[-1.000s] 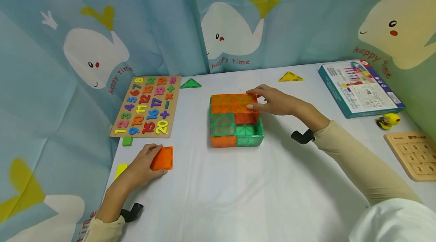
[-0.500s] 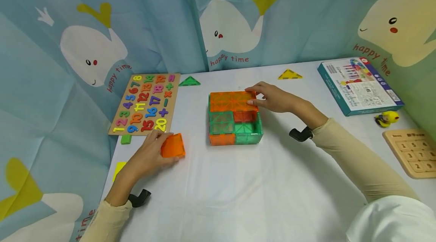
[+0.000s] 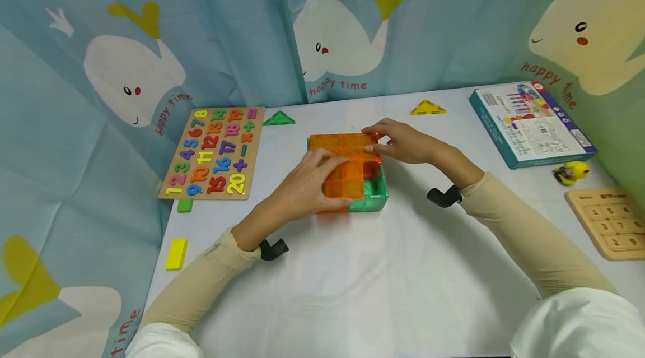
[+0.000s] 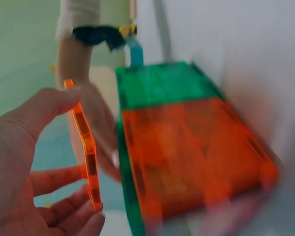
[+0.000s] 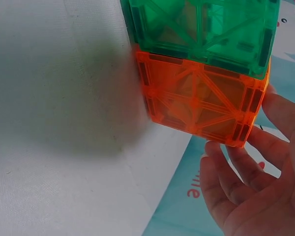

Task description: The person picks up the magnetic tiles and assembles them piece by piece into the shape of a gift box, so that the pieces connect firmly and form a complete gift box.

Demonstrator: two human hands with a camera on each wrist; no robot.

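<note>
A low box of green and orange magnetic tiles (image 3: 370,201) stands mid-table. My left hand (image 3: 330,176) pinches an orange square tile (image 3: 345,184) and holds it over the box's front left part. The left wrist view shows that tile (image 4: 87,152) edge-on between thumb and fingers, beside the blurred box (image 4: 187,147). My right hand (image 3: 375,142) rests its fingertips on the orange top panel (image 3: 342,145) at the back right corner. In the right wrist view its fingers (image 5: 246,182) lie relaxed beside the box's orange wall (image 5: 201,98).
A number puzzle board (image 3: 214,152) lies at the left, with a green block (image 3: 185,204) and a yellow block (image 3: 176,253) below it. Behind the box lie green (image 3: 279,119) and yellow (image 3: 427,107) triangles. At the right are a game carton (image 3: 530,122), a yellow toy (image 3: 569,171) and a wooden keypad (image 3: 610,222).
My left hand lifted the orange tile off the table at the left and carried it right, onto the box's front left. The right hand stayed on the top panel.
</note>
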